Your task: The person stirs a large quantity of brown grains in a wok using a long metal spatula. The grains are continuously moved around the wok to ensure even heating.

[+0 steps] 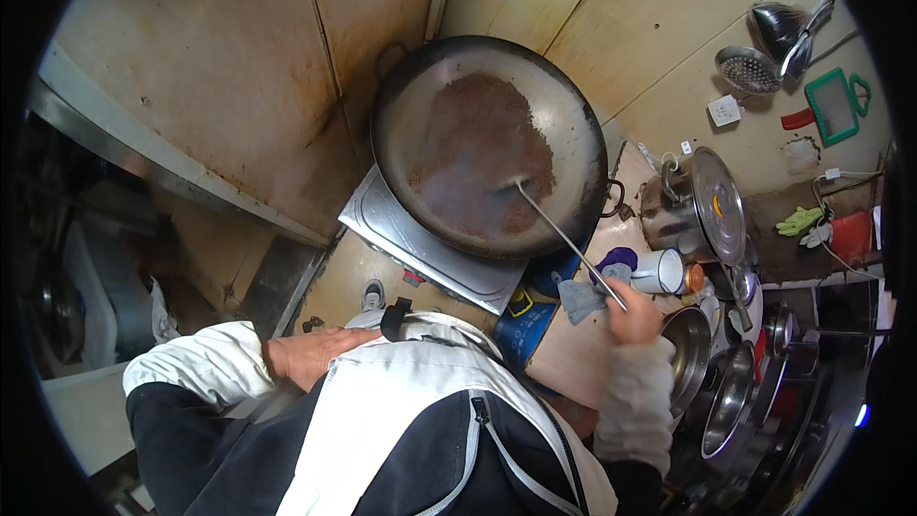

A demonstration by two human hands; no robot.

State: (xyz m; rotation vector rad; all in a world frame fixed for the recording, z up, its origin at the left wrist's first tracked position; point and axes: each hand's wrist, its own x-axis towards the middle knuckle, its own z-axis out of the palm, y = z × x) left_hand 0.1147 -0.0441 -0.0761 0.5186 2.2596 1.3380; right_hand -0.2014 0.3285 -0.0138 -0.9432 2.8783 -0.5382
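Observation:
A large wok (580, 122) sits over a silver metal stove (430, 236), with a spread of reddish-brown grainy food (480, 122) across its bottom. My right hand (636, 312) grips the end of a long thin metal handle, part of a wok spatula or ladle (562, 235). Its head rests in the food, blurred, so its shape cannot be told. Haze hangs over the lower part of the food. My left hand (319, 355) lies flat against my jacket at the waist, holding nothing.
Right of the wok stand a lidded steel pot (677, 211), a white enamel mug (657, 271) and grey cloths (582, 299). Steel basins (729, 398) crowd the far right. Walls (236, 36) close in behind and left. A skimmer (747, 70) hangs on the right wall.

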